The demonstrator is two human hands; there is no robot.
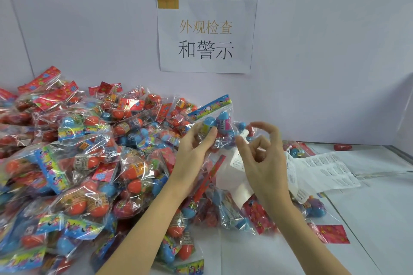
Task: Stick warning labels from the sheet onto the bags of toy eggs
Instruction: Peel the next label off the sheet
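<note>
Behind everything, a pale wall [312, 51], with a printed paper sign [206, 35] taped at centre, a strip of yellow-brown tape on its top left corner.

Below, a white table [368, 219], its left half buried under a heap of bags [78, 163]: clear plastic packets of orange, red and blue toy eggs with red or blue printed header cards. A few more bags strewn under and beside the forearms, and one loose red egg [343, 147] lying alone near the wall at right.

To the right of the hands, flat on the table, the label sheet [324, 174], white with blocks of small print, its near edge curling up; part of it under the right wrist.

Raised between both hands, above the heap: one bag of blue eggs [220, 127] with a blue header card tilted up toward the wall.

Left hand [196, 152] gripping that bag from the left, thumb across the front of the plastic and fingers curled behind it.

Right hand [263, 152] just beside the bag's right edge, thumb and forefinger bent toward each other in a pinch, other fingers arched above. At the fingertips, a small white label [244, 135], lying against the bag's lower right corner; cannot tell how firmly pinched.
</note>
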